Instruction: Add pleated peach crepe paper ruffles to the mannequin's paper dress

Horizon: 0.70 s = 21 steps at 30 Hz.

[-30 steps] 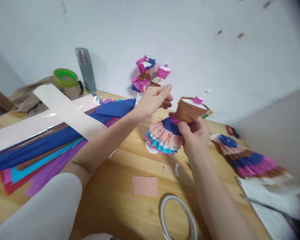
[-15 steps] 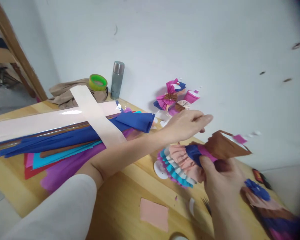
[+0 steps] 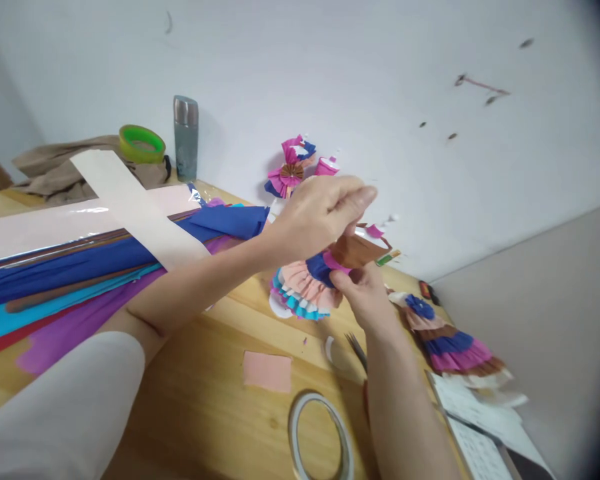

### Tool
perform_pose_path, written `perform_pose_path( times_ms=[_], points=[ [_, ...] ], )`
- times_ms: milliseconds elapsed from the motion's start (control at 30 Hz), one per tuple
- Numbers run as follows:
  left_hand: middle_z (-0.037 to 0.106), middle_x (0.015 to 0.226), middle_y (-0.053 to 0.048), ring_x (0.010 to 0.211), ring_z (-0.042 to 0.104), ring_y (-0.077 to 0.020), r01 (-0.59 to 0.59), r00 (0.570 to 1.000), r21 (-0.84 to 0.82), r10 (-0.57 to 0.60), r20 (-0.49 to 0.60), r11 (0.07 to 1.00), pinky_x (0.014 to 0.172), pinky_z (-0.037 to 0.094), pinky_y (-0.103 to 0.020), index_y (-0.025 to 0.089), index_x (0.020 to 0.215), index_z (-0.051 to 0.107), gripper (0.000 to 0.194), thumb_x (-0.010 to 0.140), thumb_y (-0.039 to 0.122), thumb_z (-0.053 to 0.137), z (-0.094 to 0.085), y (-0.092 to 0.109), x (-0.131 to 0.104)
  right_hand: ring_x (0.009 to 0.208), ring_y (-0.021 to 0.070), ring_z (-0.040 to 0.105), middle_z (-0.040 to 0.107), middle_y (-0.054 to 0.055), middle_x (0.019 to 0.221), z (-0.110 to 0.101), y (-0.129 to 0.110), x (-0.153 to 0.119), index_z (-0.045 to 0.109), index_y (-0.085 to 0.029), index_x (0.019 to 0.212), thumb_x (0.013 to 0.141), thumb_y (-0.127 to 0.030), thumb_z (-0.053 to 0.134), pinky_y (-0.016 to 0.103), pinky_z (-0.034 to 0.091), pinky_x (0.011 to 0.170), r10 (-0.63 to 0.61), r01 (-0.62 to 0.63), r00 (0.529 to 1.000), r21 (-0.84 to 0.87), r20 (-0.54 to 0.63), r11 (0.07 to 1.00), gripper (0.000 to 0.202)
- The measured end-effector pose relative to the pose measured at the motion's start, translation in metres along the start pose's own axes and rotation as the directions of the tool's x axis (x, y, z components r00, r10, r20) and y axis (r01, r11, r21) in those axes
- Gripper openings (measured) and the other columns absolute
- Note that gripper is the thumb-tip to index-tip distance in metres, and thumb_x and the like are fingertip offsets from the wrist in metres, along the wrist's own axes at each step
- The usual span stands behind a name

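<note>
My right hand (image 3: pixel 367 297) grips a crepe-paper doll (image 3: pixel 325 270) around its waist. The doll has a ruffled skirt in peach, white, turquoise and purple, a blue and pink band and a brown flared top. A small pink piece with white beads rises from that top. My left hand (image 3: pixel 325 213) hovers just over the doll's brown part, its fingers closed together. Whatever they pinch, if anything, is hidden. Part of a white disc (image 3: pixel 280 305) shows beside the skirt.
Crepe-paper rolls and sheets (image 3: pixel 80 267) cover the table's left side, near a green tape roll (image 3: pixel 143 143) and a flask (image 3: pixel 186 140). A white tape ring (image 3: pixel 294 427), scissors (image 3: pixel 356 350) and a peach paper piece (image 3: pixel 267 371) lie in front. Another ruffled doll (image 3: pixel 455 343) lies right.
The view has swung right, bringing the tape ring and papers at the right into sight. My left hand has come closer to the doll, which stays in my right hand.
</note>
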<state>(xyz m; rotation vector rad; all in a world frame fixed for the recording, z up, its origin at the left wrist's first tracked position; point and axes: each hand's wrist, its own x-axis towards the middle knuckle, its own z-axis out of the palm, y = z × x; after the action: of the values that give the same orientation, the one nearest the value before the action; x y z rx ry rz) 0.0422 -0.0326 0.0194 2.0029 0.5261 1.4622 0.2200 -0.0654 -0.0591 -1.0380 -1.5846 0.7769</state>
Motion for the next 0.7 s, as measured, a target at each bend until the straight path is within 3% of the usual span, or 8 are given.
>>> perform_pose_path(
  times_ms=[67, 233, 367, 467, 533, 600, 667, 700],
  points=[
    [0.057, 0.056, 0.0, 0.067, 0.061, -0.0129, 0.008, 1.0, -0.01, -0.008, 0.006, 1.0, 0.071, 0.049, -0.029, 0.019, 0.053, 0.051, 0.053, 0.099, 0.044, 0.043, 0.004, 0.018, -0.009, 0.099, 0.0299, 0.069, 0.074, 0.009, 0.104, -0.006, -0.007, -0.001, 0.07, -0.02, 0.104, 0.071, -0.051, 0.079, 0.045, 0.057, 0.088, 0.018, -0.018, 0.995, 0.002, 0.095, 1.0, 0.046],
    [0.065, 0.065, -0.005, 0.093, 0.068, -0.0206, -0.084, 0.97, -0.07, 0.066, -0.233, 0.994, 0.083, 0.053, -0.036, 0.02, 0.049, 0.048, 0.061, 0.099, 0.054, 0.039, 0.0, 0.046, -0.013, 0.089, 0.027, 0.069, 0.074, 0.008, 0.092, -0.011, -0.018, -0.004, 0.072, -0.017, 0.095, 0.072, -0.046, 0.08, 0.04, 0.057, 0.081, 0.122, -0.13, 0.954, 0.012, 0.275, 0.991, 0.038],
    [0.065, 0.064, -0.006, 0.092, 0.069, -0.0197, -0.135, 0.942, -0.034, 0.118, -0.314, 0.99, 0.084, 0.052, -0.035, 0.019, 0.05, 0.051, 0.061, 0.102, 0.045, 0.035, -0.009, 0.053, -0.012, 0.089, 0.0252, 0.069, 0.074, 0.007, 0.098, -0.004, -0.011, -0.001, 0.072, -0.018, 0.094, 0.072, -0.047, 0.079, 0.039, 0.054, 0.084, 0.082, -0.094, 0.975, 0.051, 0.205, 0.994, 0.037],
    [0.067, 0.066, -0.004, 0.089, 0.068, -0.0185, -0.089, 0.963, -0.007, 0.084, -0.257, 0.996, 0.085, 0.05, -0.034, 0.018, 0.051, 0.053, 0.059, 0.101, 0.047, 0.039, -0.011, 0.055, -0.019, 0.092, 0.0253, 0.068, 0.075, 0.007, 0.101, 0.001, -0.003, 0.002, 0.072, -0.018, 0.098, 0.074, -0.046, 0.075, 0.039, 0.052, 0.087, 0.023, -0.026, 0.993, 0.018, 0.118, 1.0, 0.037],
    [0.067, 0.07, -0.003, 0.08, 0.065, -0.0167, 0.034, 0.983, 0.006, -0.032, -0.182, 0.999, 0.079, 0.05, -0.032, 0.018, 0.055, 0.057, 0.055, 0.096, 0.052, 0.047, -0.012, 0.051, -0.024, 0.09, 0.0248, 0.068, 0.075, 0.007, 0.099, 0.003, 0.0, 0.004, 0.071, -0.017, 0.099, 0.075, -0.044, 0.073, 0.039, 0.052, 0.086, 0.005, -0.005, 0.999, -0.014, 0.054, 1.0, 0.036],
    [0.064, 0.07, -0.001, 0.073, 0.059, -0.0137, 0.254, 0.953, -0.036, -0.257, -0.163, 0.966, 0.07, 0.047, -0.028, 0.017, 0.061, 0.062, 0.045, 0.091, 0.051, 0.057, -0.013, 0.039, -0.028, 0.088, 0.0241, 0.068, 0.075, 0.006, 0.096, 0.003, 0.001, 0.006, 0.07, -0.016, 0.097, 0.074, -0.042, 0.071, 0.038, 0.052, 0.084, -0.009, 0.008, 1.0, -0.046, -0.014, 0.999, 0.035],
    [0.059, 0.069, 0.001, 0.068, 0.053, -0.01, 0.488, 0.828, -0.188, -0.521, -0.21, 0.852, 0.062, 0.041, -0.023, 0.017, 0.066, 0.061, 0.036, 0.087, 0.045, 0.065, -0.013, 0.017, -0.032, 0.084, 0.0234, 0.067, 0.075, 0.006, 0.092, 0.001, 0.001, 0.008, 0.07, -0.015, 0.094, 0.071, -0.041, 0.07, 0.037, 0.052, 0.081, -0.015, 0.009, 0.996, -0.066, -0.087, 0.998, 0.034],
    [0.057, 0.07, 0.002, 0.065, 0.05, -0.0082, 0.541, 0.777, -0.239, -0.588, -0.225, 0.806, 0.059, 0.039, -0.022, 0.017, 0.069, 0.058, 0.033, 0.091, 0.042, 0.062, -0.013, 0.004, -0.035, 0.081, 0.0231, 0.066, 0.075, 0.005, 0.089, 0.0, 0.002, 0.01, 0.071, -0.015, 0.092, 0.07, -0.041, 0.069, 0.036, 0.052, 0.079, -0.011, 0.002, 0.992, -0.07, -0.126, 0.998, 0.034]
  ],
)
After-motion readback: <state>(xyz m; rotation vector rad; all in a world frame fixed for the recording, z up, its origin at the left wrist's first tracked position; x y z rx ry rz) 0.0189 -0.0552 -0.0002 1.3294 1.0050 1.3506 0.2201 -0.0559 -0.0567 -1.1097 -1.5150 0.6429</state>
